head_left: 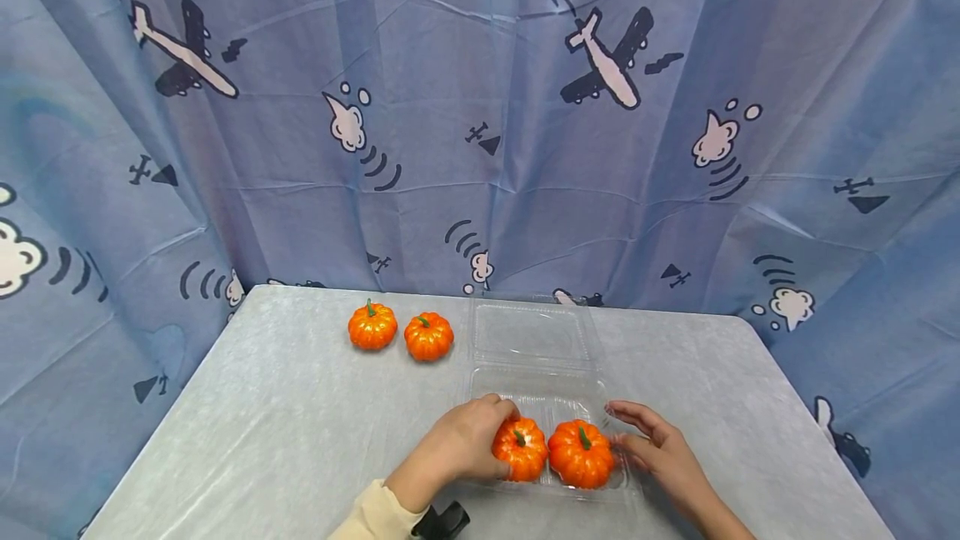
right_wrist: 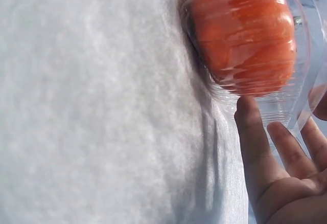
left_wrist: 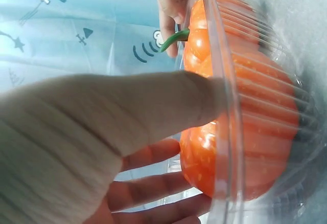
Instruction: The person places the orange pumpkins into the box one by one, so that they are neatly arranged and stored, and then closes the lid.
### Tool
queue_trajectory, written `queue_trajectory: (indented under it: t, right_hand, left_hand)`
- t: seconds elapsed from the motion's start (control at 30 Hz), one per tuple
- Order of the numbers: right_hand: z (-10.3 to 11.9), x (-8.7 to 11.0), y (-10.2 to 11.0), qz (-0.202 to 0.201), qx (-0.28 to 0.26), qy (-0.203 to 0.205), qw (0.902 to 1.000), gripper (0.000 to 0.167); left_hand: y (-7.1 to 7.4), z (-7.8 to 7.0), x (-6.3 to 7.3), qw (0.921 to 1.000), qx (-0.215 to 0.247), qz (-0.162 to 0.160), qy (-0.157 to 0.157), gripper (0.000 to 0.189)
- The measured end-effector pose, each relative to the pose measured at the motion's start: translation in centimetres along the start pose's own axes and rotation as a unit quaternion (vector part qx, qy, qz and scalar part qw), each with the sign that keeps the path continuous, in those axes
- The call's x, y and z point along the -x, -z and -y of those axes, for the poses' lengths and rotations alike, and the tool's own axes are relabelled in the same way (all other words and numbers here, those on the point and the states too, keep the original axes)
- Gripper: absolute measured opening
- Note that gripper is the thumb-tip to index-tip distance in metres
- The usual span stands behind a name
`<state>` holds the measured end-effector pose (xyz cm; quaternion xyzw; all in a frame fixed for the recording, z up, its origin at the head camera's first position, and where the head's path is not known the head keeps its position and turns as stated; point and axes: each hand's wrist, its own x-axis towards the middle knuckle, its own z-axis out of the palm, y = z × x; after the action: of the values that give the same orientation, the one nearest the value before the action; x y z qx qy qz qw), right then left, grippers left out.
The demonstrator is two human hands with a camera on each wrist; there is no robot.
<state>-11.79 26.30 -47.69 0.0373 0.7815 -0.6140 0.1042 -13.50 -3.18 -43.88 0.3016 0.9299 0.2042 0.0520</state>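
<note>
Two orange toy pumpkins with green stems sit side by side in the near half of a clear plastic clamshell box [head_left: 551,380]. My left hand [head_left: 468,442] holds the left pumpkin [head_left: 522,450], thumb on the near side and fingers around the far side. In the left wrist view, the thumb [left_wrist: 168,98] crosses the box rim onto this pumpkin [left_wrist: 199,157]. Beside the right pumpkin [head_left: 581,455], my right hand [head_left: 660,452] is at the box's right wall, fingers loosely extended. The right wrist view shows a fingertip [right_wrist: 247,105] right at the ribbed wall.
Two more toy pumpkins stand at the back of the table, one farther left [head_left: 372,326] and one near the box lid [head_left: 429,337]. The clear lid [head_left: 532,333] lies opened toward the back edge. A blue patterned curtain [head_left: 450,107] hangs behind the grey-white table [head_left: 300,423].
</note>
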Motion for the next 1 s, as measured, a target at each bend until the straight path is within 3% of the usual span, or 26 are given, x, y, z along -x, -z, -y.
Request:
queue_trajectory:
  t: [0.3, 0.47, 0.63, 1.0]
  right_hand:
    - [-0.2, -0.1, 0.2, -0.002, 0.002, -0.001, 1.0000, 0.046]
    - [-0.1, -0.1, 0.1, -0.003, 0.001, -0.008, 1.0000, 0.047]
    - [0.1, -0.1, 0.0, -0.006, 0.005, -0.011, 0.9999, 0.047]
    - [0.1, 0.0, 0.0, -0.006, 0.014, -0.006, 0.9999, 0.047]
  left_hand:
    - [0.1, -0.1, 0.0, 0.9997, -0.016, -0.018, -0.003, 0.046]
    - [0.7, 0.2, 0.4, 0.9973, 0.011, -0.071, -0.019, 0.052]
    - [1.6, 0.6, 1.0, 0.9894, 0.047, -0.132, -0.040, 0.051]
    - [3.4, 1.9, 1.7, 0.9718, 0.110, -0.207, -0.028, 0.057]
